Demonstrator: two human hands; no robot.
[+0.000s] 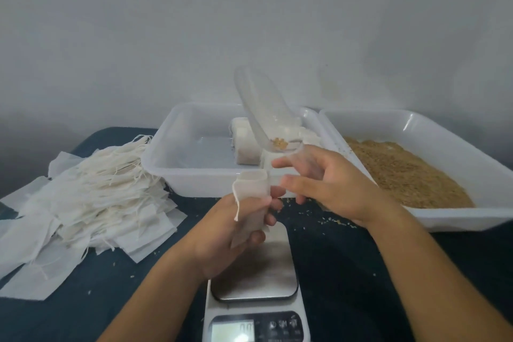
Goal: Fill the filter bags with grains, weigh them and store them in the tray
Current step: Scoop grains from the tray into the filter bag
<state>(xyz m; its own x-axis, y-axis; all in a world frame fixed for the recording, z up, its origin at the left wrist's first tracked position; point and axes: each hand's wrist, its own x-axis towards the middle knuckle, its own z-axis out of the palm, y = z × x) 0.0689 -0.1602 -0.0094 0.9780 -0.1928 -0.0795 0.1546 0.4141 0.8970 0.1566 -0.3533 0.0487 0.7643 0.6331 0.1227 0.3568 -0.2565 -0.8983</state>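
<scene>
Filter bag [251,197] was held upright in the left hand [236,233], fingers wrapped round its lower body, mouth standing open at the top, above the scale platform [255,272] and not resting on it. Judged reason: bag kept vertical so grain falls in without spilling, and close to the scale for the weighing step.

Right hand [327,183] held a clear plastic scoop [263,114] by its handle, thumb and fingers closed loosely round it, index finger extended. Scoop was tilted steeply, bowl end raised; a small clump of grains [279,143] sat near the handle end, just above and right of the bag mouth. Whether grain was leaving the scoop could not be told.

Grain supply lay in the right-hand tray [444,130]. Storage tray [177,147] behind the bag held several filled bags [245,144] along its right side. Stack of empty bags [91,191] with drawstrings lay to the left. Loose grains were scattered on the dark table [347,258].

Scale display [233,331] appeared to show zero; digits blurred.

Fill step appeared in progress; weighing not yet done.
</scene>
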